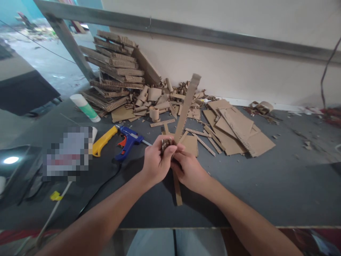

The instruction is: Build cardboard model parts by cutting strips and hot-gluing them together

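A long cardboard strip [185, 106] rises from between my two hands, slanting up and away from me, its far end bent over. My left hand [157, 160] is closed around a small rolled piece of corrugated cardboard [166, 143], whose ridged end shows above the thumb. Close against it, my right hand [189, 167] pinches the strip near its lower part. Below the hands, a strip end [178, 193] points toward the table's front edge. My fingers partly hide where the strip and the roll meet.
Left of my hands lie a blue glue gun [129, 139] and a yellow-handled cutter [105, 142]. A white-and-green tube [85, 107] lies behind them. Stacked cardboard pieces [117, 67] and scraps [154, 97] fill the back; flat sheets [237, 124] lie right. A metal rail [186, 30] crosses behind.
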A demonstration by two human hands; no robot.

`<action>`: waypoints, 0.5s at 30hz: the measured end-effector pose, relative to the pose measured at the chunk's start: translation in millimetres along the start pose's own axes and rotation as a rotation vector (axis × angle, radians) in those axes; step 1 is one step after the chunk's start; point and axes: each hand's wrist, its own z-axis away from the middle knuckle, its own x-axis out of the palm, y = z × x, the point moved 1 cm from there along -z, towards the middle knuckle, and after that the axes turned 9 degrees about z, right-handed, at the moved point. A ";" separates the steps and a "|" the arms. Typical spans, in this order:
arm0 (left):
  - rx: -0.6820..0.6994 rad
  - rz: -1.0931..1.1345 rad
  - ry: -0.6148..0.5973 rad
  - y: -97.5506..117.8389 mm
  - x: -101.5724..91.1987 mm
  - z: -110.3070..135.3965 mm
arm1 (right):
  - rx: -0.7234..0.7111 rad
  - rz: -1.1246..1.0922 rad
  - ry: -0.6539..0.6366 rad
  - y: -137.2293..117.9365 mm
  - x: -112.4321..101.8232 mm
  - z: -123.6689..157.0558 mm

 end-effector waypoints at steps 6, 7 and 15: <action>-0.068 0.088 0.002 0.5 1.5 1.3 | -0.020 -0.019 -0.008 -0.8 0.5 -1.6; -0.081 0.113 0.016 1.4 2.0 0.7 | -0.015 -0.018 -0.012 -0.1 1.8 -1.2; -0.102 0.278 0.069 2.6 6.4 -1.8 | -0.005 0.067 -0.026 5.6 8.9 0.6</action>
